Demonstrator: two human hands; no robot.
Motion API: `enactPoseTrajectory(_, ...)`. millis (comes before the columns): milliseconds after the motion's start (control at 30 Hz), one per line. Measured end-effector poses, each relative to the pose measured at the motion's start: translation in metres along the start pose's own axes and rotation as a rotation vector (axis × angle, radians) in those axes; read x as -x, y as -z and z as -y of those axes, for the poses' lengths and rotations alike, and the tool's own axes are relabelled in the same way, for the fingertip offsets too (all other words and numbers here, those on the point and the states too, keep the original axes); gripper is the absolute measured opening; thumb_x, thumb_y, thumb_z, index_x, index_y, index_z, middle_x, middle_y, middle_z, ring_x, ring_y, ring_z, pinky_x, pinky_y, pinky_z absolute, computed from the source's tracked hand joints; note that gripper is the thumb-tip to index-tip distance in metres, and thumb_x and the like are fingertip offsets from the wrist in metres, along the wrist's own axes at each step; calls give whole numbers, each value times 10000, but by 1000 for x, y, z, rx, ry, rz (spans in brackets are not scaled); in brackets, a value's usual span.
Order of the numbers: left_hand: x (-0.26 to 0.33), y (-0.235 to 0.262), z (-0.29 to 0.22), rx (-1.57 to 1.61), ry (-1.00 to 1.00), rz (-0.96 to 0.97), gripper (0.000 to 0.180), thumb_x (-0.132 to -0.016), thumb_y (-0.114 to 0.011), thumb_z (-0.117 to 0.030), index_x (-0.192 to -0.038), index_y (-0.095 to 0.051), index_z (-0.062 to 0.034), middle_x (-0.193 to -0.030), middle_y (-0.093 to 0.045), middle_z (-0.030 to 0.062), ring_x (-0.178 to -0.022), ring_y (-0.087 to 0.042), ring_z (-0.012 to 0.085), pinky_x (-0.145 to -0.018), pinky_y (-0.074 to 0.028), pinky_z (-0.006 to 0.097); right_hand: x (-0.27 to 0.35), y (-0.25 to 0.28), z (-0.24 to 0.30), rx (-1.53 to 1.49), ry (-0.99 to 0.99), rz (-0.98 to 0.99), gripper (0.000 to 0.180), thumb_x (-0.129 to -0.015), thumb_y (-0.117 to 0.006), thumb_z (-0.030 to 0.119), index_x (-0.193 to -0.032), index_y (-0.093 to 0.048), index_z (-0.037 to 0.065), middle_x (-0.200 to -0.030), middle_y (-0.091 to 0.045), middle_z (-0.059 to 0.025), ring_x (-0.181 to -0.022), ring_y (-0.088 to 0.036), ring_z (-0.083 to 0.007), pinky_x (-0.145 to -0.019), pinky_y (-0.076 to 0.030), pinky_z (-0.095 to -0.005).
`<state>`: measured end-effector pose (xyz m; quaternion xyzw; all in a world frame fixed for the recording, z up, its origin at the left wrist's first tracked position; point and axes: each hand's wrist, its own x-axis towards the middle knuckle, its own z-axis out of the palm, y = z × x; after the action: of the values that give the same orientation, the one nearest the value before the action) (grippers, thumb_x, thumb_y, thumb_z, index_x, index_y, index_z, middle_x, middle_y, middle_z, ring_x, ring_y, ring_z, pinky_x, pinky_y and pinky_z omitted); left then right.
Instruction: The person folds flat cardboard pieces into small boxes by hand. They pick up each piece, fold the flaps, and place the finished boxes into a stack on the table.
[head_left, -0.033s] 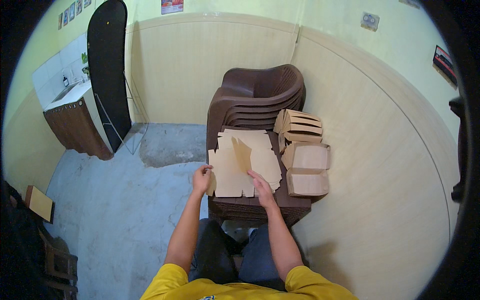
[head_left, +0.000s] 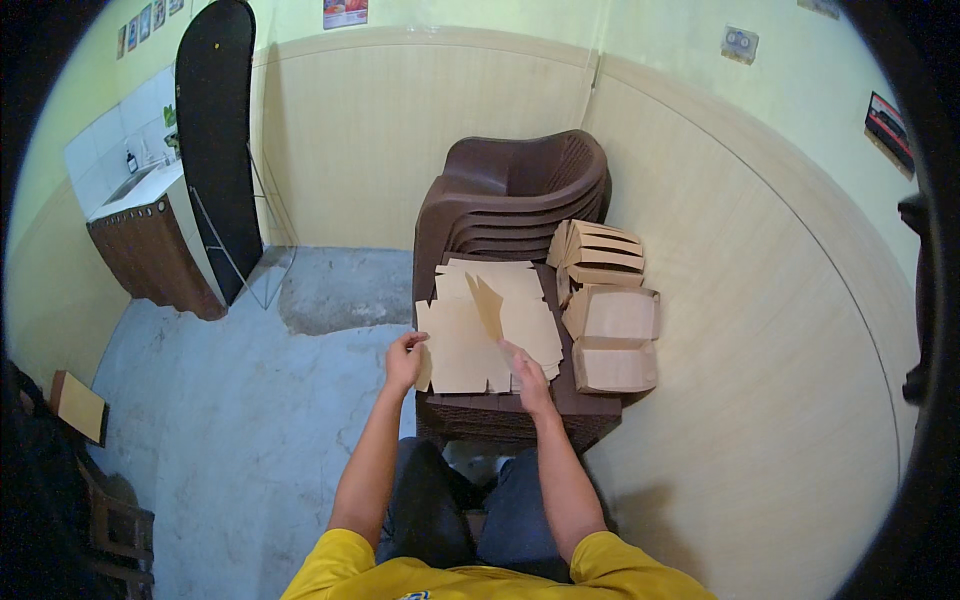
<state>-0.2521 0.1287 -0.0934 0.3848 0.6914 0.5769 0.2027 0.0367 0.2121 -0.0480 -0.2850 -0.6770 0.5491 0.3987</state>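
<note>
A flat brown cardboard box blank [head_left: 455, 345] with notched edges lies on top of several like it, on a stack of brown plastic chairs. One flap [head_left: 487, 307] of it stands up near its middle. My left hand [head_left: 404, 362] is at the blank's left edge, fingers curled and closed on the edge. My right hand [head_left: 527, 374] is at the lower end of the raised flap, its fingers stretched out and touching it; the fingertips are slightly blurred. The thumb of that hand is hard to make out.
Right of the blanks sit an opened folded cardboard box [head_left: 617, 340] and a nested pile of folded boxes [head_left: 602, 250]. The stacked chairs [head_left: 520, 175] rise behind, near the wall. At left stand a black ironing board [head_left: 215, 150] and a sink counter [head_left: 150, 190].
My right hand has shifted slightly to the right, and the raised flap leans a little further right with it. My left hand has hardly moved.
</note>
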Motion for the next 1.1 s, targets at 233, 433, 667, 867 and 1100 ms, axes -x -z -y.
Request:
enactPoseTrajectory(233,80,36,-58,-426,-545,70,392,-834,-711,-40,-1216,-794,-71,-986,-768,96,-974,-696,318,-863,-562,445,-56,18,-6,224,-251,-500,634,-1110,-554,525,-1337,-664,-57,-1272,-719,-265,-1254,-663,-402,-1103,-480,-455)
enactPoseTrajectory(433,134,17,-89,-669,-809,-2,410,-797,-798,-94,-1204,-782,-142,-1007,-704,10,-1018,-651,231,-840,-490,404,-76,-15,19,897,-124,-653,538,-932,-803,334,-1353,-669,29,-1266,-667,-254,-1291,-593,-430,-1077,-496,-507)
enactPoseTrajectory(667,125,-6,-100,-678,-844,-9,312,-841,-783,-99,-1149,-754,-135,-1119,-688,45,-1115,-649,255,-941,-496,425,-66,-12,27,1058,158,-100,451,-881,-864,324,-1231,-731,72,-1268,-664,-161,-1317,-587,-357,-1091,-497,-489)
enactPoseTrajectory(867,102,-11,-111,-690,-944,-3,390,-816,-828,-159,-1193,-732,-133,-1338,-681,93,-1351,-602,282,-1142,-456,482,-51,-7,16,953,45,276,631,-963,-739,572,-1416,-726,133,-1593,-569,-139,-1502,-479,-344,-1252,-378,-478)
enactPoseTrajectory(1100,51,35,-76,-106,-521,-102,962,-753,-956,-162,-1584,-473,-119,-1512,-645,134,-1441,-583,324,-1178,-485,499,-56,32,3,696,79,485,452,-1038,-665,308,-1459,-712,150,-1681,-490,-160,-1586,-383,-345,-1322,-283,-435)
